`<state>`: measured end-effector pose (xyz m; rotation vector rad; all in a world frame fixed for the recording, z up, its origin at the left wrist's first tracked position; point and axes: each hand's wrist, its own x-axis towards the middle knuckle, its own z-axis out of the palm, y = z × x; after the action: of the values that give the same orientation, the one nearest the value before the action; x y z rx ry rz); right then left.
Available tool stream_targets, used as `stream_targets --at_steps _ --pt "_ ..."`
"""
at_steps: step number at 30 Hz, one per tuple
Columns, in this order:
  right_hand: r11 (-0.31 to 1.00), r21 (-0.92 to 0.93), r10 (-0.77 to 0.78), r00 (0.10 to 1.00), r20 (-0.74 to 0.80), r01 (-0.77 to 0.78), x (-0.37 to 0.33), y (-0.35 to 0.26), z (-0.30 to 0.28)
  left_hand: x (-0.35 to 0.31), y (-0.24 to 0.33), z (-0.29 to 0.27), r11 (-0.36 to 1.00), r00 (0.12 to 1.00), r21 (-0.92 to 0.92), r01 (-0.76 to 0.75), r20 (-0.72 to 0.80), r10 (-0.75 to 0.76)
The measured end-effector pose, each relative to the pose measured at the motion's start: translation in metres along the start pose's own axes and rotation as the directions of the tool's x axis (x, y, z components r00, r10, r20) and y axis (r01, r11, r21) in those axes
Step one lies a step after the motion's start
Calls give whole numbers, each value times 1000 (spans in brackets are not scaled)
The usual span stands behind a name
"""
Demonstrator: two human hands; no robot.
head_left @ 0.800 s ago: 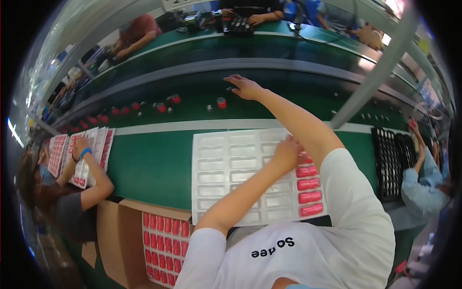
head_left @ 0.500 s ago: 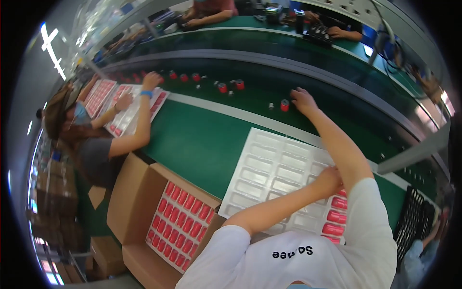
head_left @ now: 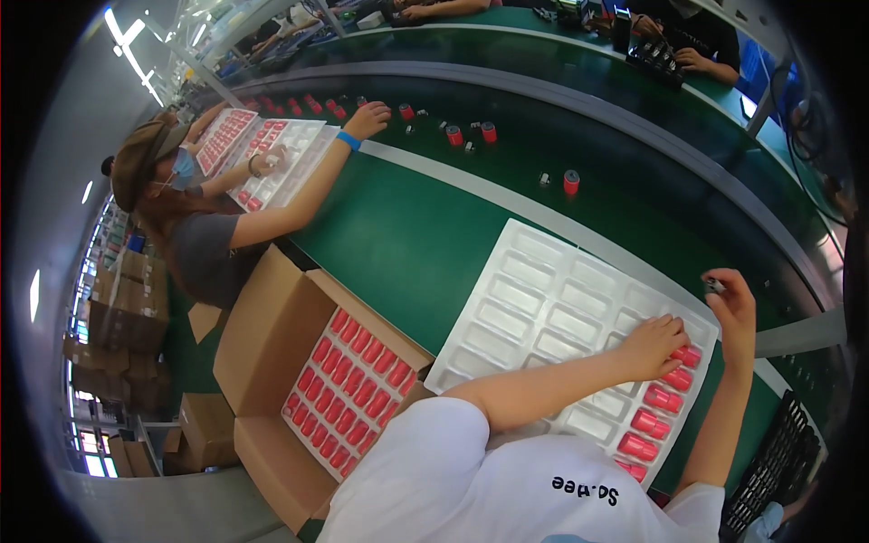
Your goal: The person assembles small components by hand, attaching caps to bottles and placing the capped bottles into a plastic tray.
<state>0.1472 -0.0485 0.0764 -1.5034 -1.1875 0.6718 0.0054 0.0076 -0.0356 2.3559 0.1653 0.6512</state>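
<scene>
My left hand [head_left: 654, 347] is bent over the right column of a white plastic tray [head_left: 475, 317], its fingers closed at the end of a red cylinder [head_left: 688, 356]. The fingertips partly hide that cylinder. More red cylinders [head_left: 650, 423] lie in the pockets below it. Raised just beyond the tray's right corner, my right hand [head_left: 738, 312] pinches a small silver-and-dark metal part [head_left: 715, 286] between thumb and fingers.
Red cylinders [head_left: 571, 182] and small metal parts [head_left: 544, 179] stand on the green belt [head_left: 634, 181]. An open carton [head_left: 262, 353] holds a filled tray. On the left, a co-worker [head_left: 204, 235] handles trays. A grey post [head_left: 801, 335] is beside my right hand.
My right hand has come back from over the belt to the tray's right side and now shows a small metal part. My left hand stays at the tray's right column. The view has shifted.
</scene>
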Motion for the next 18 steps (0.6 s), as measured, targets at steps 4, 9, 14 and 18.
stream_targets --at_steps 4,9,14,18 --pt "977 212 24 973 -228 25 -35 3 -14 3 6 -3 1000 999 -9 28 21 -28" --pt "985 132 -69 959 -274 109 -39 -25 -15 8 16 -16 989 986 -27 147 81 -145" --pt "992 41 -109 971 -211 120 -46 -34 -18 4 21 -16 956 975 -206 207 -40 -220" --pt "985 32 -159 960 -230 171 -45 -22 -19 21 3 -22 890 949 -430 154 -187 -254"
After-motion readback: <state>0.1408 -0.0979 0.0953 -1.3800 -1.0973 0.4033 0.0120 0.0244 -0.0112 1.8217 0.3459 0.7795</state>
